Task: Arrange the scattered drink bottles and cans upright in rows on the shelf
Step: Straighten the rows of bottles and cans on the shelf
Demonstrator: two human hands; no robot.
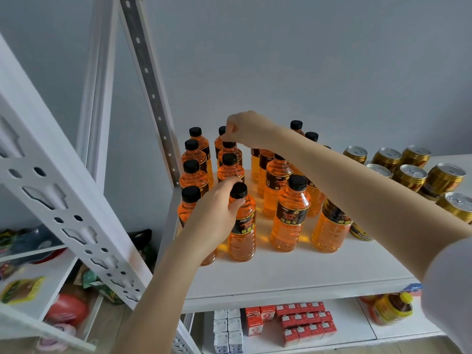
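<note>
On the white shelf (pixel 293 272), our left hand (pixel 217 210) gripped the neck of a front orange bottle (pixel 242 233), which stood upright among the rows. Farther back, our right hand (pixel 245 129) pinched the cap of a rear bottle (pixel 229 149). Gold cans (pixel 408 175) stood to the right, and a pale grey wall (pixel 281 60) rose behind.

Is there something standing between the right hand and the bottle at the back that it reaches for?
Nothing visible does. The right hand hangs directly above the back bottle, fingertips at its black cap. The left hand grips a front bottle lower down, clear of that path.
</note>
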